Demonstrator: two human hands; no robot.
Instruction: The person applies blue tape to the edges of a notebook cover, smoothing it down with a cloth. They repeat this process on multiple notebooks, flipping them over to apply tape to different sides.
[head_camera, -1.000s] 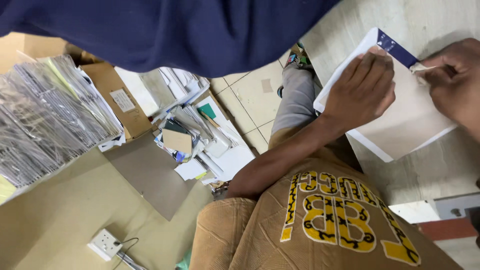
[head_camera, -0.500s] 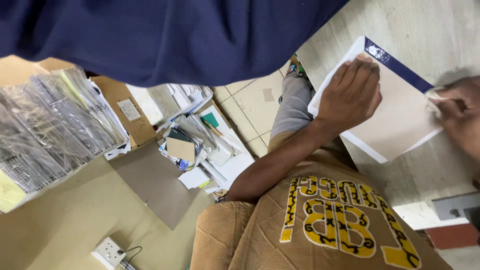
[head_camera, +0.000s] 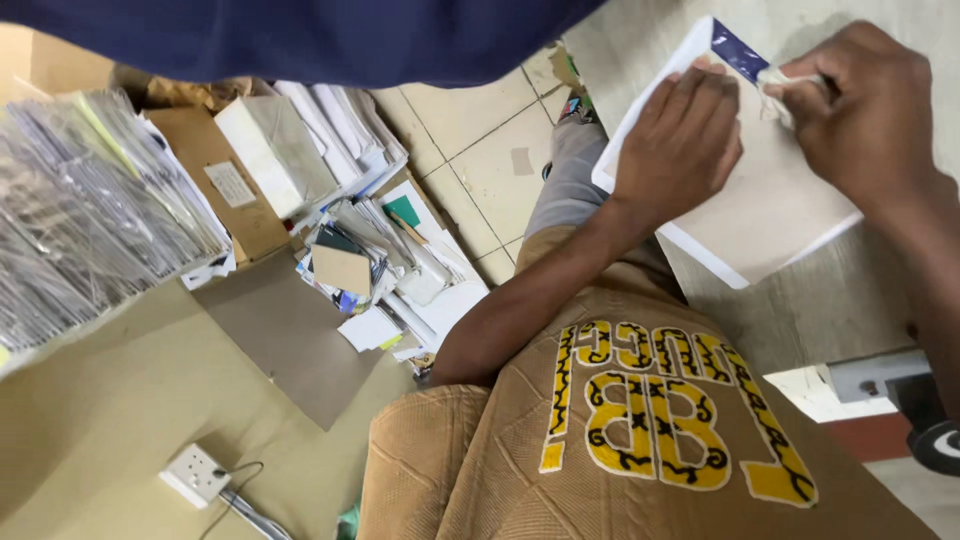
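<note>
Lying flat on the grey worktop (head_camera: 850, 300), a pale card (head_camera: 760, 200) with a dark blue strip is pressed down by the left hand (head_camera: 680, 145), fingers spread. A small white scrap (head_camera: 778, 82) is pinched by the right hand (head_camera: 870, 110) at the card's top edge.

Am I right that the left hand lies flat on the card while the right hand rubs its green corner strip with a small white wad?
Not quite: the head view shows the corner strip is dark blue. The left hand does lie flat on the card, and the right hand holds the white wad there.
</note>
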